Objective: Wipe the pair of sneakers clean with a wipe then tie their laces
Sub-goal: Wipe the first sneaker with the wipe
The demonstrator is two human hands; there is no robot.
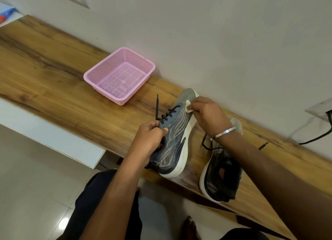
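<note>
Two dark grey-blue sneakers with white soles lie on a wooden shelf (53, 74). My left hand (149, 140) grips the left sneaker (177, 137) at its collar, tilting it on its side. My right hand (208, 115) presses a small white wipe (189, 106) against that shoe near the toe. Its black laces (168, 114) are loose, one end trailing onto the wood. The right sneaker (221, 178) rests beside it, partly hidden under my right forearm, laces untied.
A pink plastic basket (100, 76) sits on the shelf to the left of the shoes, by the white wall (233, 41). A black cable (316, 137) runs from a wall socket at the right. The shelf's front edge lies just below the sneakers' heels.
</note>
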